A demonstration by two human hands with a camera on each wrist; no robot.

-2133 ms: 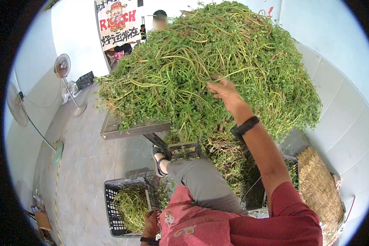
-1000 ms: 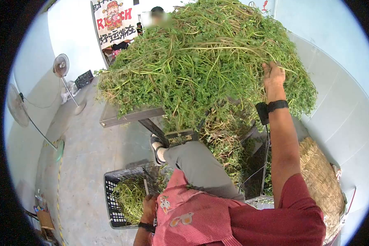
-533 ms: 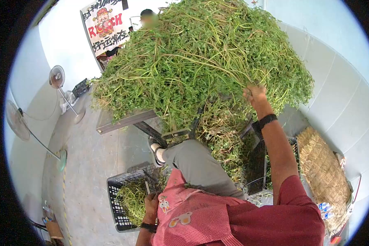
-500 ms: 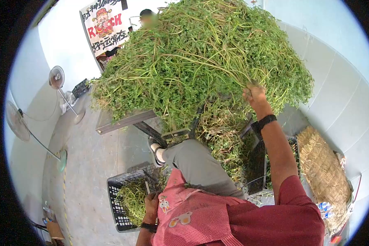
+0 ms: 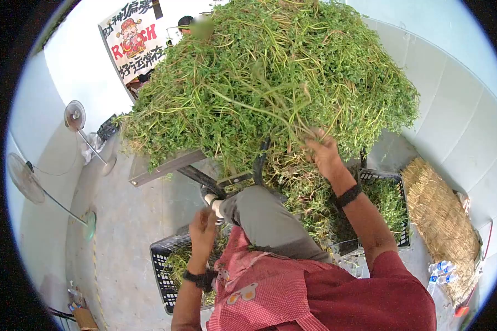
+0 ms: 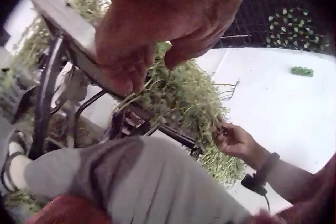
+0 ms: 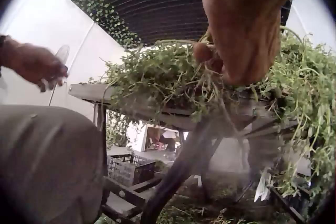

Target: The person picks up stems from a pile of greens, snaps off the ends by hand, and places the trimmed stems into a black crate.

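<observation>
A tall heap of green leafy stems (image 5: 248,71) lies on a metal-edged table (image 5: 168,167). My right hand (image 5: 324,154) pinches a few long stems at the heap's near side; in the right wrist view the thumb and fingers of that hand (image 7: 241,35) close round the stem ends. Raised above the black crate (image 5: 161,270) at the lower left is my left hand (image 5: 202,229), its fingers bent loosely with no stems visible in them. The left wrist view shows the left hand (image 6: 157,24) near the camera, thumb and fingers apart.
Another crate with greens (image 5: 384,204) stands at the right, beside a woven straw mat (image 5: 442,226). More stems (image 5: 309,207) lie under the table. Two standing fans (image 5: 75,115) are at the left. My bent knee (image 5: 259,212) is close to the table. A person's head shows behind the heap.
My left hand has risen from the crate's edge. My right hand has come lower and nearer, drawing stems off the heap. The view has shifted slightly.
</observation>
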